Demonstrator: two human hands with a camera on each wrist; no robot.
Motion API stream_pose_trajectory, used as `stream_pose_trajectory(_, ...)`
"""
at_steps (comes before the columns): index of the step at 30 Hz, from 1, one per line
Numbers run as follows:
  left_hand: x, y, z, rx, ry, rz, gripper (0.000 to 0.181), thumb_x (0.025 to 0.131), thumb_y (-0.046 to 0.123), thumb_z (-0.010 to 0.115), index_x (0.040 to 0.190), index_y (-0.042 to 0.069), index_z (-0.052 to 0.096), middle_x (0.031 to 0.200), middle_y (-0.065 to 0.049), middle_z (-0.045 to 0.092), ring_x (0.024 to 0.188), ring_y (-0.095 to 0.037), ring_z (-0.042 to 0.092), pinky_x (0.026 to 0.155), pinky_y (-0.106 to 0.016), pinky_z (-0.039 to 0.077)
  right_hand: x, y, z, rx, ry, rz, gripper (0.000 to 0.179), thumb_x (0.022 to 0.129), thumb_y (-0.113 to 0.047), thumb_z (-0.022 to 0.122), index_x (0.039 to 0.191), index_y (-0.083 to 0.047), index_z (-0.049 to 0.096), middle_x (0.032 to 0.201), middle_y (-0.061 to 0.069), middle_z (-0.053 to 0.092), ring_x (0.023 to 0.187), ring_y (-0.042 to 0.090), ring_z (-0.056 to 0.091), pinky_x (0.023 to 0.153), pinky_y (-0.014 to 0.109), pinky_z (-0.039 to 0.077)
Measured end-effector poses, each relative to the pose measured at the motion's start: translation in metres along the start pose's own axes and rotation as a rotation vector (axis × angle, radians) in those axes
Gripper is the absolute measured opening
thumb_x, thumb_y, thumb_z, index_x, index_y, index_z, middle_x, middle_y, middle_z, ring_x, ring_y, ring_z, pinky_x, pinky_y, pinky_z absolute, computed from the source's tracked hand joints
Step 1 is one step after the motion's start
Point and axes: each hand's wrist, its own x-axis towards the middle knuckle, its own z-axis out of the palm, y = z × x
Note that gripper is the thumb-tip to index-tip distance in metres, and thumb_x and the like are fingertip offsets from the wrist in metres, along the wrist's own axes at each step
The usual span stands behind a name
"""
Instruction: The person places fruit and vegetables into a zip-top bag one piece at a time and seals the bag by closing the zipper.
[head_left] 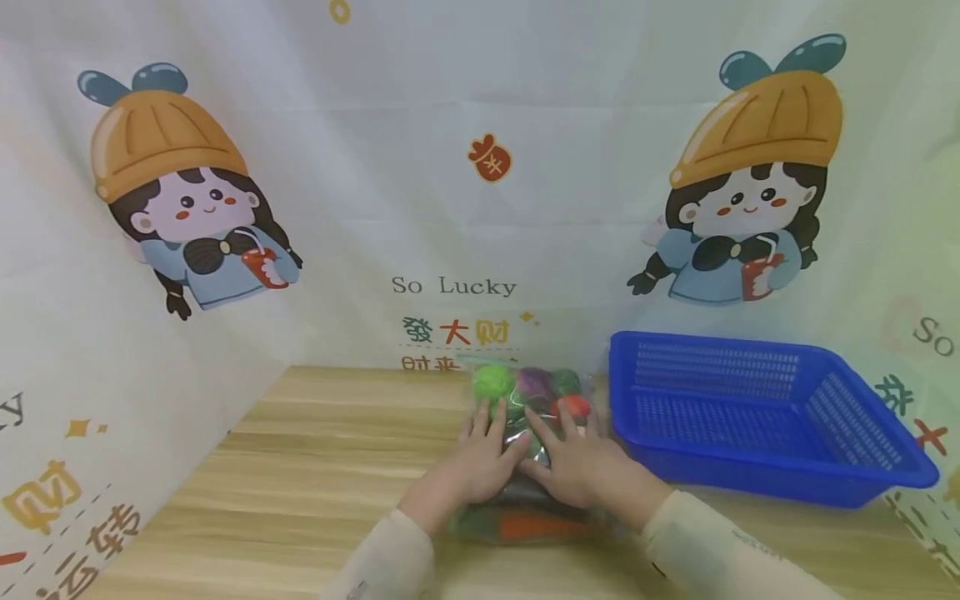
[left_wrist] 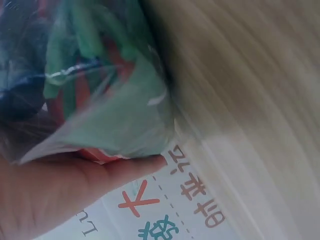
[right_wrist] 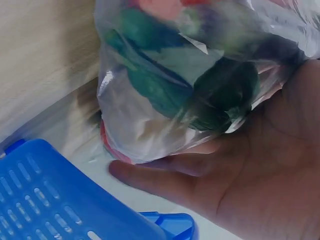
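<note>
A clear plastic bag (head_left: 517,492) stuffed with colourful vegetable-like pieces lies on the wooden table. Through the film I see light green, purple, dark green and red round shapes at its far end, and orange and green at its near end. My left hand (head_left: 480,454) rests on the left part of the bag, fingers spread and pointing away. Beside it, my right hand (head_left: 581,458) presses on the right part, its fingers also extended. In the left wrist view the bag (left_wrist: 115,100) bulges over the hand; the right wrist view shows the bag (right_wrist: 170,100) against the palm.
A blue perforated plastic basket (head_left: 750,417) stands on the table just right of the bag. The light wooden table (head_left: 315,467) extends to the left. Behind and at the sides hangs a white printed cloth (head_left: 360,167) with cartoon figures and lettering.
</note>
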Motion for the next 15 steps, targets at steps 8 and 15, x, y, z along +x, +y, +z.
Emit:
stream_pose_trajectory(8, 0.001, -0.006, -0.014, 0.091, -0.021, -0.088, 0.084, 0.110, 0.068, 0.024, 0.172, 0.013, 0.010, 0.177, -0.027, 0.010, 0.160, -0.054, 0.025, 0.124, -0.073, 0.034, 0.004, 0.006, -0.013, 0.044, 0.061, -0.016, 0.076, 0.109, -0.063, 0.042, 0.171, -0.023, 0.024, 0.178, 0.024, 0.012, 0.162, 0.054, 0.017, 0.119, 0.077, 0.036)
stream_pose_trajectory(15, -0.015, -0.018, -0.020, 0.128, -0.043, -0.087, 0.084, 0.109, 0.070, 0.024, 0.171, 0.013, 0.016, 0.178, -0.022, 0.011, 0.161, -0.051, 0.024, 0.126, -0.070, 0.032, -0.022, 0.020, -0.034, 0.125, 0.201, -0.091, 0.071, 0.111, -0.057, 0.043, 0.167, -0.014, 0.033, 0.177, 0.024, 0.016, 0.161, 0.051, 0.023, 0.126, 0.074, 0.026)
